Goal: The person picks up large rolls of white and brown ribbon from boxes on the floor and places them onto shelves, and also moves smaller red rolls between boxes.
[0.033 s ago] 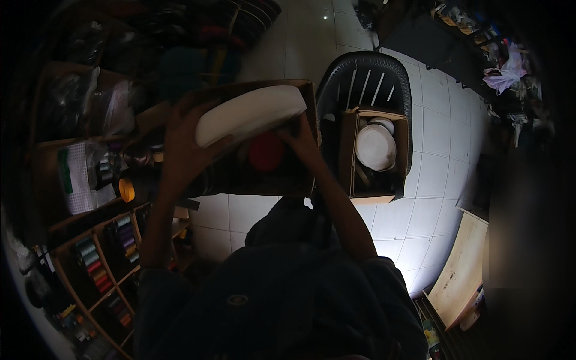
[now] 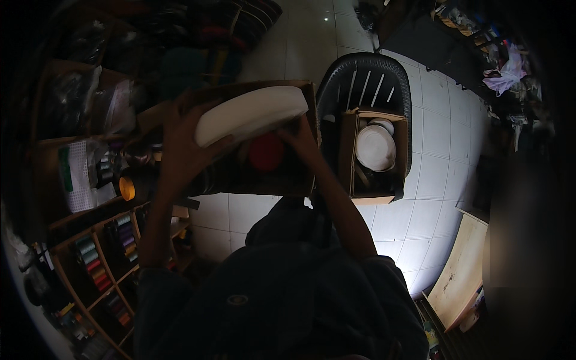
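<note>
A thick white roll [image 2: 252, 114], tilted with its right end higher, is held between my hands over an open cardboard box [image 2: 311, 99]. My left hand [image 2: 186, 141] wraps round its left end, with the thumb underneath. Under the right end, the fingers of my right hand [image 2: 302, 141] reach up to its lower edge; their tips are partly in shadow. Below the roll, inside the box, shows a red round thing [image 2: 266, 151]. The rest of the box's inside is too dark to make out.
A black slatted chair [image 2: 360, 59] on my right bears a second cardboard box [image 2: 350, 141] with round white rolls [image 2: 376, 148]. Lower left stands a wooden rack [image 2: 91, 307] of thread spools, below a yellow-ended roll [image 2: 127, 188]. A wooden board [image 2: 453, 270] leans at lower right.
</note>
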